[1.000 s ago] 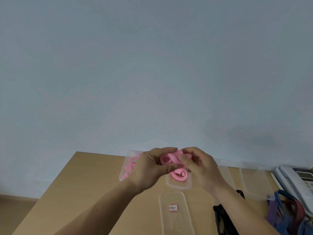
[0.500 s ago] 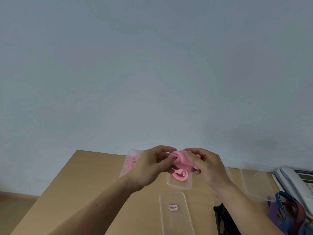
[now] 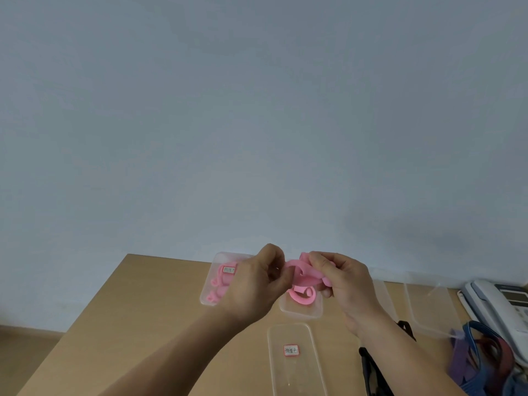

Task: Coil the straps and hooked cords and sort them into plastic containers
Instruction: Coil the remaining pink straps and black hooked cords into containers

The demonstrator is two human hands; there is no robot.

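Two hands raised over the table, left hand and right hand both pinching one pink strap

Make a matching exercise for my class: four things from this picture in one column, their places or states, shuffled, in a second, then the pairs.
Things
1 pink strap
2 phone
3 left box
4 near lid

Places or states
A at the right edge of the table
B held between left hand and right hand
C holds pink pieces
D lies flat nearest the person, red-bordered label

Pairs: 1-B, 2-A, 3-C, 4-D
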